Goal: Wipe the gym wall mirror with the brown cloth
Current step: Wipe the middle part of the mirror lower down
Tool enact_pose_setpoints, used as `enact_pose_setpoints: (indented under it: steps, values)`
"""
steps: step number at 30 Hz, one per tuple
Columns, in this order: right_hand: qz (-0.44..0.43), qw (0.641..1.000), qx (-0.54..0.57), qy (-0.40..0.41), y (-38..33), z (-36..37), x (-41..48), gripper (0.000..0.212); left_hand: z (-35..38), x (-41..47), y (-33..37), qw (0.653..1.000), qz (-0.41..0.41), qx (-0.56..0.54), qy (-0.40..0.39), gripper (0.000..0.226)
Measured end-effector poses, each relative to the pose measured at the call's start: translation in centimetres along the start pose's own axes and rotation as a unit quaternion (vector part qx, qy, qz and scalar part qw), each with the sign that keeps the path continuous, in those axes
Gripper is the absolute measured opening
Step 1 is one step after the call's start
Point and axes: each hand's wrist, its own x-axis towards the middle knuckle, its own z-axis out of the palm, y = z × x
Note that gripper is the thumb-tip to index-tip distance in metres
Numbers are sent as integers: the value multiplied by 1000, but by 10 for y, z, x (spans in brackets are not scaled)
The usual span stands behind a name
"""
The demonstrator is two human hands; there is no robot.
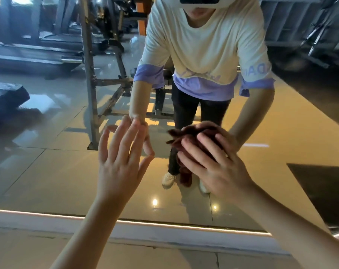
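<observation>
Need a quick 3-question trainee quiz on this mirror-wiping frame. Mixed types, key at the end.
1. True or false: the left hand holds the brown cloth.
2. Which hand presses the cloth against the mirror? A) left hand B) right hand
3. Short answer: is the cloth folded flat or bunched?
Key: 1 false; 2 B; 3 bunched.
</observation>
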Motion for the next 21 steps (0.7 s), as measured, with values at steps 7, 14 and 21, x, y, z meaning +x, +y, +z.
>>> enact_pose_setpoints:
  steps: [7, 14, 21]
  values:
    - [91, 990, 55, 91, -9, 4, 35, 28, 1, -3, -3, 1000, 5, 6, -2, 78]
    - [104, 987, 59, 108, 6, -9, 40, 26, -5, -2, -13, 1000, -26, 12, -8, 77]
    - [107, 981, 126, 104, 0, 15, 45, 25, -5, -2, -13, 1000, -26, 2, -2, 77]
